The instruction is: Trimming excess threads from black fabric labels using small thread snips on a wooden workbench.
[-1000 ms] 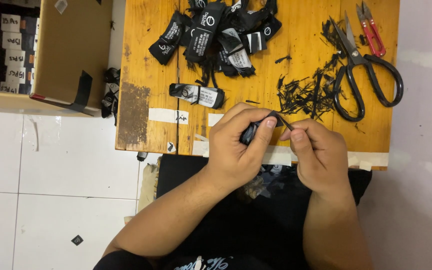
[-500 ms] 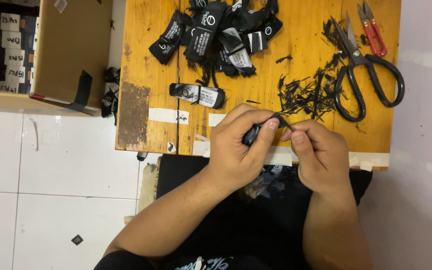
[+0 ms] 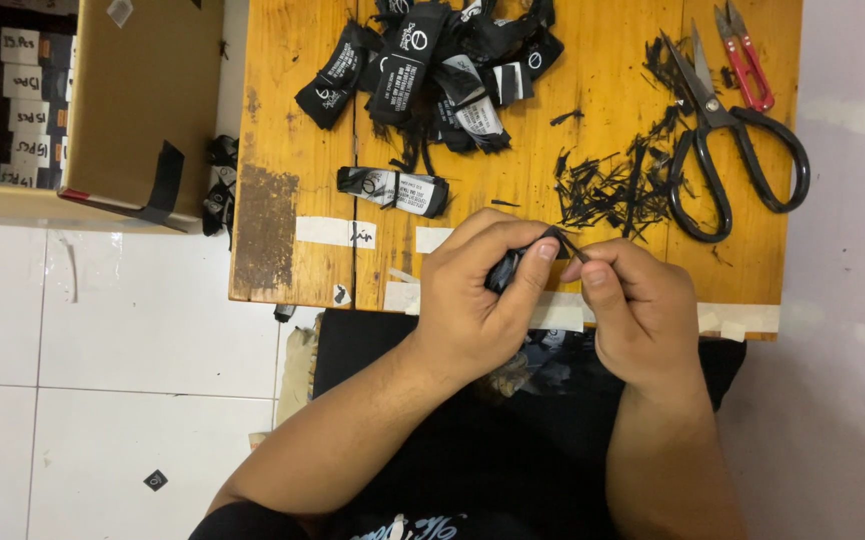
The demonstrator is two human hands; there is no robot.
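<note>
Single view, head-worn camera, looking almost straight down from above the seated person. Landmark: wooden table (image 3: pixel 282 120), filling the upper middle of the frame, its near edge crossing mid-frame. Below that edge: both forearms and the lap, close to the lens. Left of the table: white tiled floor (image 3: pixel 102 350) and a cardboard box (image 3: pixel 142 90). Right of it: pale wall or floor. No second view to share.
</note>
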